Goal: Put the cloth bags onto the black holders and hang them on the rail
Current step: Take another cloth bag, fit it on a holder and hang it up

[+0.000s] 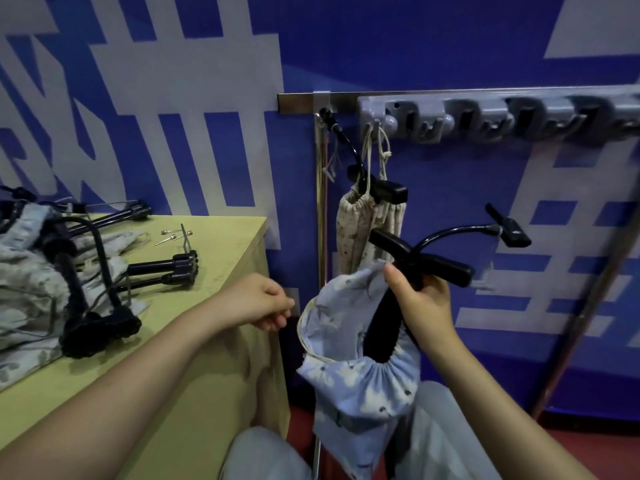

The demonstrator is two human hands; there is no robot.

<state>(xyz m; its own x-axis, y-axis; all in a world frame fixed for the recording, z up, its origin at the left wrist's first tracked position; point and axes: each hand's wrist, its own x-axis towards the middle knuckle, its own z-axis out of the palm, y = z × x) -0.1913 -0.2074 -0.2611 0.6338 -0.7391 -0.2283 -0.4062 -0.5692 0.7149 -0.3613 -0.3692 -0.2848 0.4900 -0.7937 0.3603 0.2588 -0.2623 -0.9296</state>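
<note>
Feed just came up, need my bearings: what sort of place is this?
Probably an indoor work or demo station: blue printed backdrop, wall rail with grey hook rack, yellow-green table of spare black holders.

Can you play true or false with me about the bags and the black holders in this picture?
1. The right hand holds a black holder with a light blue bag on it. True.
2. The left hand is grabbing the rail. False: it is down low beside the blue bag, fingers curled, far from the rail.
3. A cream bag already hangs on the wall. True.
4. The yellow table has nothing on it. False: more black holders and cloth bags lie there.
5. The blue bag lies on the floor. False: it hangs from the holder in the air.
</note>
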